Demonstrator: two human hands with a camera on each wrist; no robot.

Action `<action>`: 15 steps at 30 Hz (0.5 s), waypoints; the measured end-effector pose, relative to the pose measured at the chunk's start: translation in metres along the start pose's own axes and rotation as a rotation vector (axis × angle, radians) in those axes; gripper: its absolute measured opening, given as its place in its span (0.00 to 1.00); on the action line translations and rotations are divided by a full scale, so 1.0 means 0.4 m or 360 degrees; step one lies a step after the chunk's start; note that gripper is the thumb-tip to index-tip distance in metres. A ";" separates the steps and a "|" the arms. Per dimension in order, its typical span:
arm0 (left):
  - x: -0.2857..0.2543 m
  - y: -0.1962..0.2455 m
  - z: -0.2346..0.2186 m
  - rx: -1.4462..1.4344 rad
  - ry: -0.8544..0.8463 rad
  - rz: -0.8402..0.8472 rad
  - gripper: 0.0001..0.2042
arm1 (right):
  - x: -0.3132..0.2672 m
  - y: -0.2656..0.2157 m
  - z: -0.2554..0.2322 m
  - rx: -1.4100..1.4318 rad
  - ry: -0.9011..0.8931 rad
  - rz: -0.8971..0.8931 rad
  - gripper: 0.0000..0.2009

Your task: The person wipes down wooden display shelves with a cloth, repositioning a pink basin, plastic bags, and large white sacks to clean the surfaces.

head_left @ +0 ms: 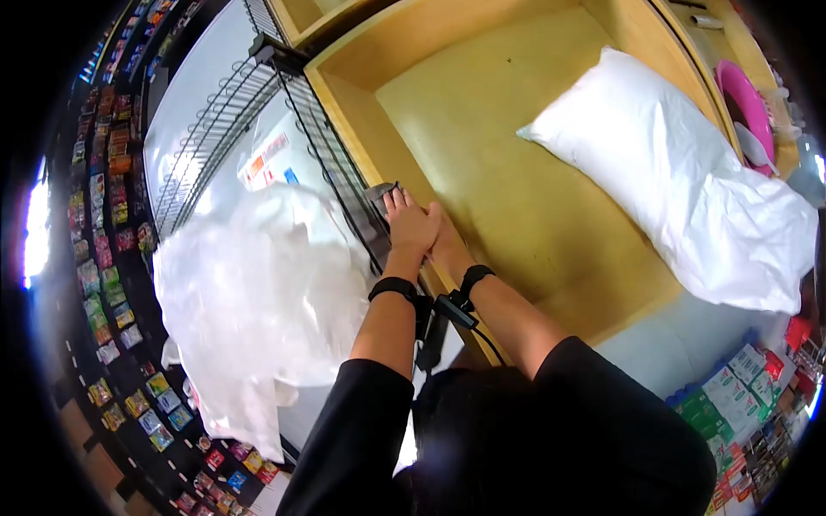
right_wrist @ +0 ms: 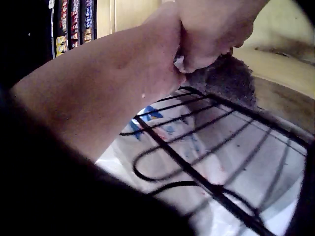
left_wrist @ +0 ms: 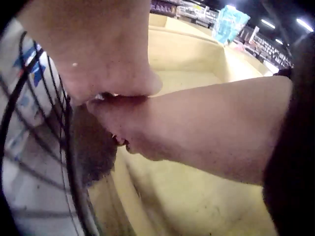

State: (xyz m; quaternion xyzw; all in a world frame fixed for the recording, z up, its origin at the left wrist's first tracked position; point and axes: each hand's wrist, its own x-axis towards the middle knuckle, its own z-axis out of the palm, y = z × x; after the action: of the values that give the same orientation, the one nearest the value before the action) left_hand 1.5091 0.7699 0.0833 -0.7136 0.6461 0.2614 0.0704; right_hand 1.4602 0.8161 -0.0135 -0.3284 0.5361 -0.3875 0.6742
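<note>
**Grey cloth (head_left: 379, 191) at the wooden bin's rim (head_left: 340, 107)**

The person's left hand (head_left: 411, 228) lies against the right hand (head_left: 447, 245). The cloth shows just past the left fingertips in the head view; both wrist views show it hanging below the hands, between the rim and the black wire rack (right_wrist: 214, 189). The left fingers lie close together at the cloth; the right fingers are mostly hidden. Whether either hand clamps it cannot be told.

The work looks like wiping the rim. Done well, it calls for cloth spread under the fingers, even pressure along the wood, and knuckles clear of the wires. A loose corner could snag there. The white sack (head_left: 662, 181) lies well apart, leaving this side free to work.
</note>
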 end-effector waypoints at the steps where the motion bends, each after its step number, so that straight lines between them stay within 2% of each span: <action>1: -0.057 0.016 0.020 -0.0094 0.0021 -0.0045 0.37 | -0.055 0.013 -0.012 0.0022 0.0006 0.0006 0.11; 2: -0.104 0.030 0.035 -0.0097 0.0020 -0.0038 0.37 | -0.108 0.026 -0.034 0.0019 0.0012 0.0004 0.11; 4: -0.193 0.054 0.082 -0.0116 -0.0024 -0.0079 0.37 | -0.239 0.003 -0.082 0.0505 -0.0179 -0.0035 0.12; 5: -0.232 0.062 0.106 -0.0125 -0.0041 -0.0068 0.37 | -0.300 -0.012 -0.095 0.0498 -0.0161 -0.0027 0.12; 7: -0.297 0.067 0.162 -0.0011 -0.0044 -0.0005 0.36 | -0.402 -0.023 -0.117 -0.0249 0.0177 -0.0126 0.10; 10: -0.403 0.096 0.236 -0.0116 -0.0100 -0.0110 0.37 | -0.504 0.059 -0.171 -0.0455 0.0145 -0.0242 0.11; 11: -0.445 0.117 0.245 -0.0081 -0.0102 -0.0146 0.36 | -0.507 0.150 -0.182 -0.0474 0.0141 -0.0237 0.11; 12: -0.478 0.128 0.267 -0.0101 -0.0105 -0.0157 0.36 | -0.500 0.277 -0.191 -0.0348 0.0243 -0.0127 0.11; 13: -0.513 0.132 0.290 -0.0118 -0.0077 -0.0162 0.35 | -0.520 0.352 -0.209 -0.0224 0.0337 -0.0009 0.12; 14: -0.548 0.135 0.310 -0.0129 -0.0040 -0.0170 0.35 | -0.566 0.327 -0.229 -0.0240 0.0311 -0.0001 0.12; 15: -0.574 0.138 0.328 -0.0139 -0.0027 -0.0192 0.35 | -0.604 0.251 -0.241 -0.0728 0.0107 -0.0088 0.13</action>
State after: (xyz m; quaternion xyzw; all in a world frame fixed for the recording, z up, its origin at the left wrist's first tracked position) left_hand 1.4126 1.0221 0.0910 -0.7515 0.5892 0.2906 0.0601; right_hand 1.3530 1.0734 -0.0065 -0.4740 0.6230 -0.2850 0.5532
